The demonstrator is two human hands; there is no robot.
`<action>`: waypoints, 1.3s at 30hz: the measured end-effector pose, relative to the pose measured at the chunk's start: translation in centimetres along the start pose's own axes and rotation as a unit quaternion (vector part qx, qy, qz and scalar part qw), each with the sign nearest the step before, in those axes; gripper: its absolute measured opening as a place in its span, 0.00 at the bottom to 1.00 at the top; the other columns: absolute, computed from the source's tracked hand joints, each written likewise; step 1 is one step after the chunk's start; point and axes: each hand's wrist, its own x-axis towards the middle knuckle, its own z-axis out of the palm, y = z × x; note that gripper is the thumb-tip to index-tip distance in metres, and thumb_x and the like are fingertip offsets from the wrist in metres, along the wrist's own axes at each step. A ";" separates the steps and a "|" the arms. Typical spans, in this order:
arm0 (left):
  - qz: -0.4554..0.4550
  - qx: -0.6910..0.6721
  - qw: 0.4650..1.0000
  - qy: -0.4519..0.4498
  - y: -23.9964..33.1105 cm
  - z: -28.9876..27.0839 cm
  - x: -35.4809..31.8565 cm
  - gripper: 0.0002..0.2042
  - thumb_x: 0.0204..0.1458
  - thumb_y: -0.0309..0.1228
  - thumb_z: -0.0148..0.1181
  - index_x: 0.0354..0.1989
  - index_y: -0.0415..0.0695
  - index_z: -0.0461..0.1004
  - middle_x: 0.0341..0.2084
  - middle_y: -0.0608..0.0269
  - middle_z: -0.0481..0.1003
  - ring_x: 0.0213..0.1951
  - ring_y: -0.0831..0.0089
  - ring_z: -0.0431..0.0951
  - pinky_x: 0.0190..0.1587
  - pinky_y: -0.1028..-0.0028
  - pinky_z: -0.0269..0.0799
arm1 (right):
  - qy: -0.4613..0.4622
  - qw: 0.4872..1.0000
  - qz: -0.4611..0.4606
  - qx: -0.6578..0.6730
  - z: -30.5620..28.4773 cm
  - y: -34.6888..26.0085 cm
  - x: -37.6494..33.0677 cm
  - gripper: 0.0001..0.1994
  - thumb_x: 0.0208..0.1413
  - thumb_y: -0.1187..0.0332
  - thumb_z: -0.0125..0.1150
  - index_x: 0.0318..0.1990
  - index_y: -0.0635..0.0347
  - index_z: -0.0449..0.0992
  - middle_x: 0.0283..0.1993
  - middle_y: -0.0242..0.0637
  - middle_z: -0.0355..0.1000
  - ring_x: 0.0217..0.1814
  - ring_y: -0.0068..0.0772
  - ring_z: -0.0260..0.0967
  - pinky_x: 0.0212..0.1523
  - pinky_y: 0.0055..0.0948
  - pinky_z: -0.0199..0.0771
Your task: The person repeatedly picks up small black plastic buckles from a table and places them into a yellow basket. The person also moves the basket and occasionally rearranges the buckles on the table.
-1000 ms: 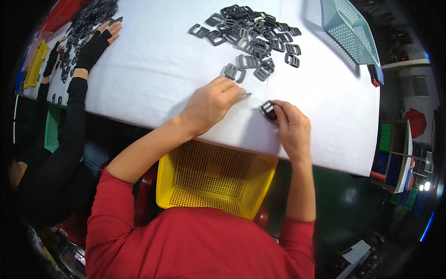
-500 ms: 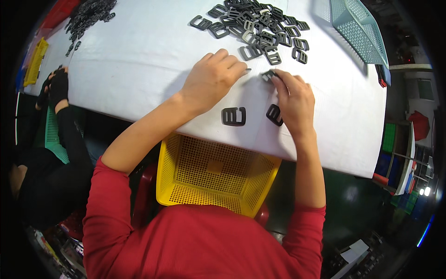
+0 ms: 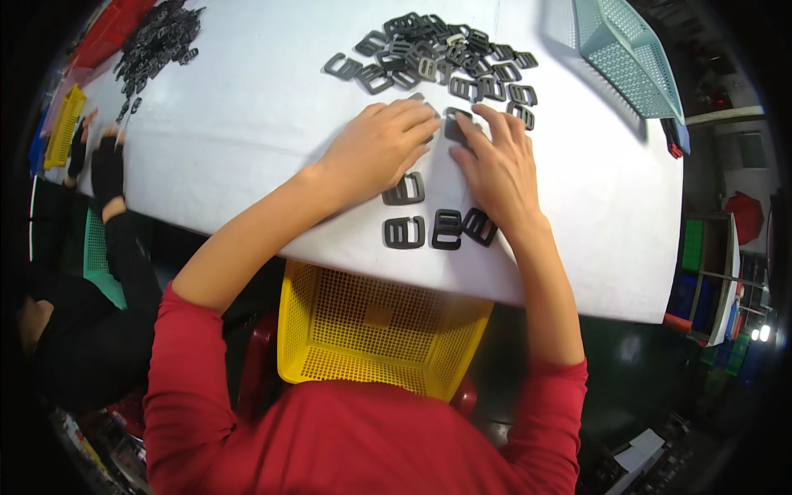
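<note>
My left hand (image 3: pixel 384 139) is curled, palm down, with its fingertips on a dark strap buckle (image 3: pixel 422 102), partly hidden beneath them. Close by, my right hand (image 3: pixel 502 161) has thumb and index finger at another black buckle (image 3: pixel 456 125); its other fingers are spread. Nearer to me lie several loose buckles: one slotted buckle (image 3: pixel 403 189) below my left hand, a second buckle (image 3: pixel 404 233) under that, then an upright buckle (image 3: pixel 447 229) and a tilted buckle (image 3: pixel 479 227) beside my right wrist.
Beyond my hands is a heap of buckles (image 3: pixel 437 51). A pale blue basket (image 3: pixel 631 62) stands at far right, and a yellow basket (image 3: pixel 379 285) sits below the table edge before me. At left, a black-gloved person's hand (image 3: pixel 107 169) rests near a dark pile (image 3: pixel 157 45).
Additional buckles now lie on the near part of the table. My right hand has moved slightly up and left, onto another buckle. The neighbouring person's hands have drawn apart.
</note>
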 end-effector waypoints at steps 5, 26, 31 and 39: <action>-0.047 -0.027 0.998 0.033 1.7 -1.6 -3.5 0.19 0.51 0.30 0.62 0.53 0.43 0.73 0.49 0.57 0.72 0.52 0.59 0.70 0.55 0.64 0.66 | -0.004 0.999 -0.033 0.011 -1.0 0.5 -3.5 0.20 0.49 0.70 0.64 0.52 0.55 0.74 0.50 0.40 0.72 0.52 0.40 0.69 0.47 0.35 0.72; -0.049 0.002 0.997 0.065 -2.0 -0.5 -1.0 0.12 0.51 0.31 0.62 0.43 0.42 0.78 0.36 0.63 0.79 0.37 0.67 0.75 0.41 0.72 0.73 | 0.047 0.986 -0.119 -0.103 1.7 4.5 4.6 0.14 0.46 0.73 0.58 0.43 0.53 0.78 0.44 0.31 0.77 0.49 0.31 0.70 0.48 0.33 0.65; -0.202 -0.130 0.970 0.044 -1.1 -1.9 -1.2 0.10 0.52 0.29 0.62 0.42 0.41 0.78 0.35 0.58 0.78 0.38 0.65 0.76 0.39 0.70 0.73 | -0.084 0.952 0.210 0.204 0.1 3.6 3.7 0.13 0.53 0.71 0.59 0.47 0.52 0.79 0.38 0.35 0.77 0.48 0.38 0.70 0.49 0.35 0.68; -0.119 -0.118 0.985 0.052 0.0 -2.1 -2.7 0.17 0.44 0.35 0.67 0.44 0.48 0.78 0.43 0.64 0.73 0.47 0.64 0.71 0.49 0.67 0.71 | 0.013 0.993 0.037 0.114 -1.0 2.4 -2.8 0.14 0.50 0.66 0.66 0.46 0.44 0.81 0.50 0.36 0.71 0.57 0.41 0.63 0.57 0.43 0.63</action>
